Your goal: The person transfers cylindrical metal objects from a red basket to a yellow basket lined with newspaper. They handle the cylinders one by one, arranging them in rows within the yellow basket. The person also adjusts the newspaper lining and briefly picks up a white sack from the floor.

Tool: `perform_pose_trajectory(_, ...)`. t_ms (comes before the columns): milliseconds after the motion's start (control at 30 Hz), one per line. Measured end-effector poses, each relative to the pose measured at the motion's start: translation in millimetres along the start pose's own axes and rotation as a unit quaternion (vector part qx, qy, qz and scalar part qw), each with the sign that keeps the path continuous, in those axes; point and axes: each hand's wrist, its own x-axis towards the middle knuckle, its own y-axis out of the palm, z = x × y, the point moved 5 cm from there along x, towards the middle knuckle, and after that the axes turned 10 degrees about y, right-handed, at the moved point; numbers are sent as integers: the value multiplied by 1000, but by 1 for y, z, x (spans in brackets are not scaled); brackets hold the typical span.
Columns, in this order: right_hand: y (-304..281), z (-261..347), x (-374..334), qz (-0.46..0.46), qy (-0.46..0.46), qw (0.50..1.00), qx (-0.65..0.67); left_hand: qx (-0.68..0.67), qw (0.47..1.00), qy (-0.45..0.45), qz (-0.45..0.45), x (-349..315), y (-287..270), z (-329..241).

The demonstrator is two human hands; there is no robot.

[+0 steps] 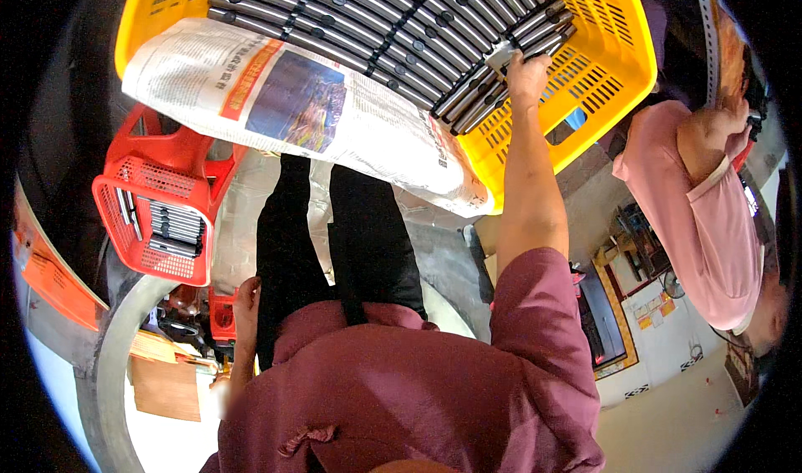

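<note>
My right hand (527,80) reaches into a yellow plastic basket (493,160), its fingers closed around a small silvery piece (501,56) whose kind I cannot make out. Around it lie metal rods (401,22), shiny with black bands and knobs, packed in close rows. A few rods (476,97) by my fingers lie less evenly, at a slant. Newspaper (309,105) covers the basket's near side and hangs over its rim. Down at my side hangs my left hand (246,296), loosely open, with nothing visible in it.
To the left, a red basket (150,260) holding more rods rests on a red plastic stool (159,143). A person in a pink shirt (702,214) is close by on the right. Orange sheets (63,289) lie at the far left.
</note>
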Motion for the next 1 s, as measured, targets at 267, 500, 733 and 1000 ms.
perform_pose_trajectory(267,6,-8,-19,12,-38,999,21,-60,997,-40,2,16,3,-36)
perform_pose_trajectory(500,10,-15,-2,-40,-76,988,125,-51,998,-18,-12,14,5,-15)
perform_pose_trajectory(733,1,2,-11,-47,-63,997,24,-42,998,-40,-19,10,10,-9)
perform_pose_trajectory(1000,2,-2,-9,-11,-77,997,14,-42,998,-2,-39,3,21,20)
